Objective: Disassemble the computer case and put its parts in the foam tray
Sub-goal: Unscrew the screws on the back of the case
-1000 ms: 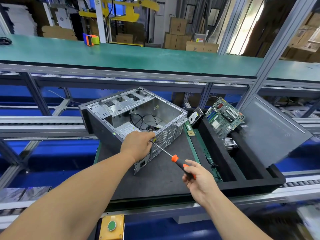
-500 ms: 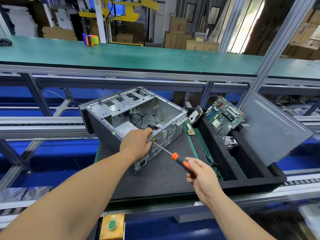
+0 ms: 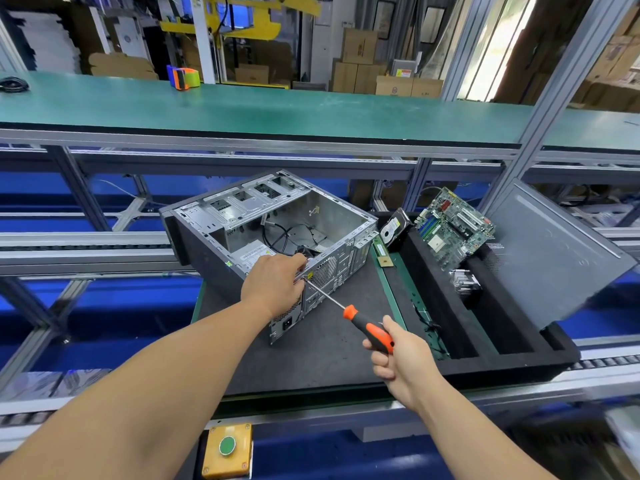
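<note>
An open grey computer case (image 3: 242, 220) lies on its side on a dark mat, black cables inside it. My left hand (image 3: 273, 284) grips the near top edge of the case's rear panel, fingers curled over the rim. My right hand (image 3: 394, 355) holds an orange and black screwdriver (image 3: 367, 329); its tip touches the rear panel right beside my left hand. To the right stands the black foam tray (image 3: 519, 362). In the tray are a green motherboard (image 3: 453, 228), a hard drive (image 3: 393, 230), a finned heatsink (image 3: 464, 282) and a leaning grey side panel (image 3: 554, 251).
A green memory stick (image 3: 381, 252) lies on the green strip between case and tray. A yellow box with a green button (image 3: 227, 448) sits below the bench's near edge. A long green shelf (image 3: 277, 109) crosses behind, with a tape dispenser (image 3: 183, 77) on it.
My right hand has shifted slightly with the screwdriver, whose tip stays at the rear panel. My left hand stays on the case edge.
</note>
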